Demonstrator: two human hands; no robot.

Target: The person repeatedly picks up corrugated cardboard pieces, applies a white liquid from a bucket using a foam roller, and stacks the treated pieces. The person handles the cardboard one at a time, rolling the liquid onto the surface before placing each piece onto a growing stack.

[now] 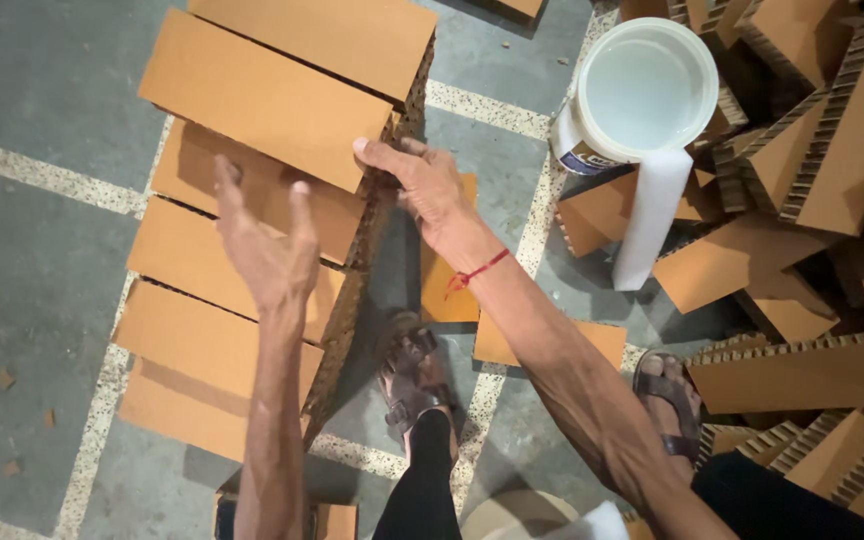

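Note:
A stepped stack of brown honeycomb cardboard slabs (pixel 252 290) lies on the grey floor at the left. My right hand (pixel 422 185), with a red thread at the wrist, grips the near right corner of an upper slab (pixel 267 95). My left hand (pixel 267 250) hovers open, palm up, over the middle slabs and holds nothing. The topmost slab (pixel 317 35) sits behind it at the far end.
A white bucket of white liquid (pixel 637 95) stands at the upper right with a white foam strip (pixel 652 215) leaning beside it. Loose cardboard pieces (pixel 802 200) pile up on the right. My sandalled feet (pixel 412 375) stand near flat offcuts (pixel 547 340).

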